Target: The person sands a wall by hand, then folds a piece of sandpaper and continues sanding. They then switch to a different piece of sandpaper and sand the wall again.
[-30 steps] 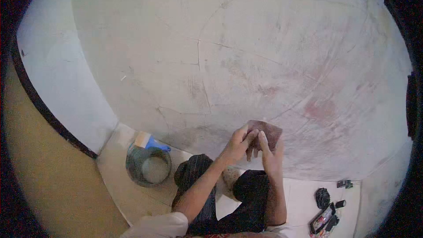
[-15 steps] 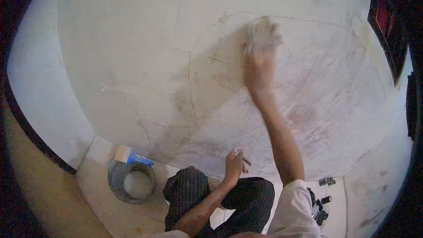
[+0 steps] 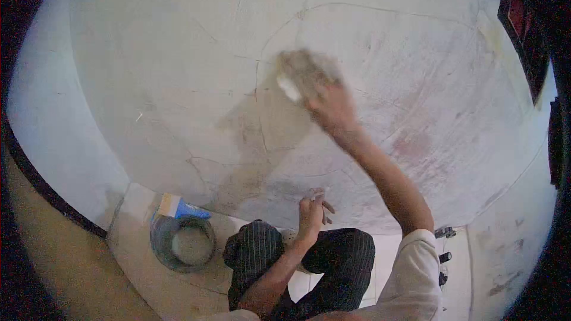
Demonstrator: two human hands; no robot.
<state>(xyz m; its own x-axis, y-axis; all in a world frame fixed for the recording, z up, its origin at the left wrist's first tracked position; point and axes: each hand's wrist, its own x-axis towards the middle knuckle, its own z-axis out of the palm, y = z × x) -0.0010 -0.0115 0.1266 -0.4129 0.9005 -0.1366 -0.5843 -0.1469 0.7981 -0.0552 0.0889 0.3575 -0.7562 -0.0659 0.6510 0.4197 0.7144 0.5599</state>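
Against the cracked, stained wall (image 3: 380, 77), my right hand (image 3: 324, 92) presses a whitish pad or cloth (image 3: 289, 87); motion blurs the fingers and the thing under them. My left hand (image 3: 312, 211) is low in front of my knees, near the foot of the wall. Its fingers are curled round a small object (image 3: 317, 193), pale with a darker part, too small to name.
At the lower left a grey bucket (image 3: 157, 244) stands on the floor, with a blue-handled brush (image 3: 184, 208) across its rim. Small dark objects (image 3: 445, 257) lie on the floor at the right. A dark-framed opening (image 3: 523, 35) is at the upper right.
My right hand has swept left and slightly down across the wall. My left hand has shifted only slightly. The view has moved a little.
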